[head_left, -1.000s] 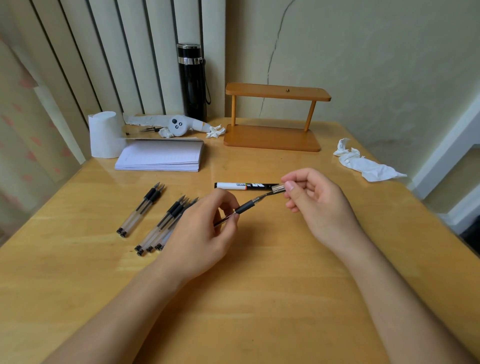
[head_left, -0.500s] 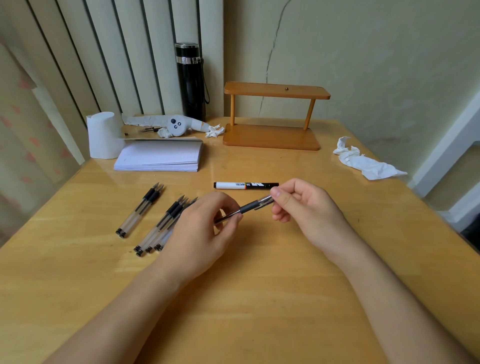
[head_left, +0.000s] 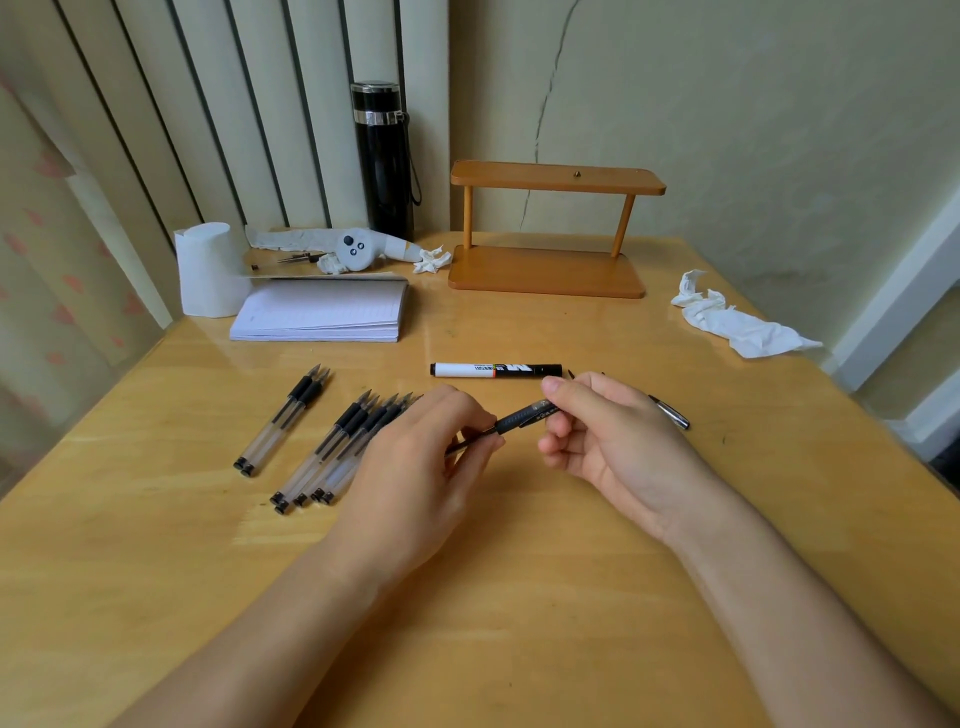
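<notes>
Both hands pinch one black-gripped gel pen (head_left: 522, 417) above the yellow wooden table (head_left: 519, 597), left hand (head_left: 415, 462) on its lower end, right hand (head_left: 613, 441) curled round the tip end.

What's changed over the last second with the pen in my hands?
The right hand moved left and down toward the left hand, pushing the cap onto the pen; the bare tip seen earlier is now covered. Both hands kept their grip. The marker, loose pens and notebook stayed put.
</notes>
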